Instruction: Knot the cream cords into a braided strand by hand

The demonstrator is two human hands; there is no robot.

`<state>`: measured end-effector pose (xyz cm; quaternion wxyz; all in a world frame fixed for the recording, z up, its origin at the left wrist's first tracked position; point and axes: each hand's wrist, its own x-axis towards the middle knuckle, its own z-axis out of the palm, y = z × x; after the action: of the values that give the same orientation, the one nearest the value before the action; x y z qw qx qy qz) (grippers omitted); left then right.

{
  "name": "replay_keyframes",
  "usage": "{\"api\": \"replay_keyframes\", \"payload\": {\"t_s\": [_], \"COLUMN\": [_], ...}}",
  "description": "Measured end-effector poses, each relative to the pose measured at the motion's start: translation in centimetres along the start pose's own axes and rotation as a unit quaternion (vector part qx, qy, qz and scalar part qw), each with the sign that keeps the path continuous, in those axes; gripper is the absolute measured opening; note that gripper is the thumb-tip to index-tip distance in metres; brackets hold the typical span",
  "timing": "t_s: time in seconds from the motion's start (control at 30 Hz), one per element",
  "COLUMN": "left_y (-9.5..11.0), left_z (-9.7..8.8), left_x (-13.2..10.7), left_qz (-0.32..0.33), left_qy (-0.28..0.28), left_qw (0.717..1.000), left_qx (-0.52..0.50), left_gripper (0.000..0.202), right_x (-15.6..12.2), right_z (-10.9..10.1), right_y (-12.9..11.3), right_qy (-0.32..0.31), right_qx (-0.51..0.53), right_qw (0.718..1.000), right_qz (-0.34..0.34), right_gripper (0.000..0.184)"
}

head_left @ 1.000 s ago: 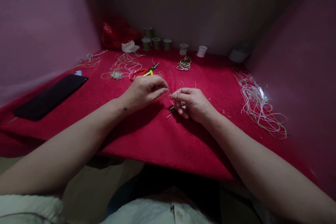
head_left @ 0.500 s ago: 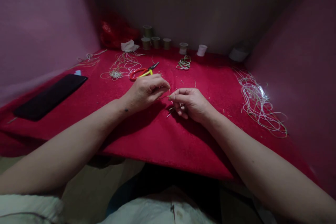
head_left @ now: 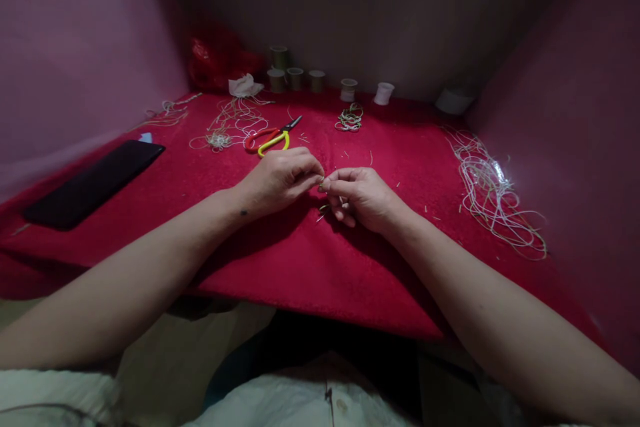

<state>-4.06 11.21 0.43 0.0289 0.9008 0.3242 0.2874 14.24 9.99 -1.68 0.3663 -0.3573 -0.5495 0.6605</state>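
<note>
Over the red tablecloth (head_left: 310,260), inward from the middle of its near edge, the right hand (head_left: 367,197) pinches a thin greenish cord (head_left: 324,209), its other fingers curled; the left hand's (head_left: 283,177) thumb and forefinger close on it too, fingertips nearly touching.

Red cloth (head_left: 310,267) under scissors (head_left: 285,131), spools (head_left: 317,83), cords (head_left: 220,141).

Left hand (head_left: 284,177) now against right hand (head_left: 364,195) at the cord (head_left: 321,185)
</note>
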Motion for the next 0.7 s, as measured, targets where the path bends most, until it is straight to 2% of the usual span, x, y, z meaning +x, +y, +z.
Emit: {"api": "replay_keyframes", "payload": {"t_s": [0.27, 0.5, 0.7], "left_y": [-0.11, 0.1, -0.09], "left_z": [0.87, 0.78, 0.78], "left_x": [-0.44, -0.49, -0.33], "left_qz": [0.022, 0.043, 0.03], "left_qy": [-0.011, -0.001, 0.019], "left_qw": [0.993, 0.992, 0.994], "left_qx": [0.118, 0.121, 0.103], "left_gripper": [0.022, 0.021, 0.018], "right_x": [0.01, 0.07, -0.03], "right_z": [0.18, 0.28, 0.32], "right_y": [0.17, 0.01, -0.06], "right_qy": [-0.002, -0.002, -0.003], "right_qx": [0.001, 0.056, 0.07], "right_qw": [1.0, 0.998, 0.997], "right_qz": [0.016, 0.032, 0.031], "right_gripper": [0.019, 0.016, 0.011]}}
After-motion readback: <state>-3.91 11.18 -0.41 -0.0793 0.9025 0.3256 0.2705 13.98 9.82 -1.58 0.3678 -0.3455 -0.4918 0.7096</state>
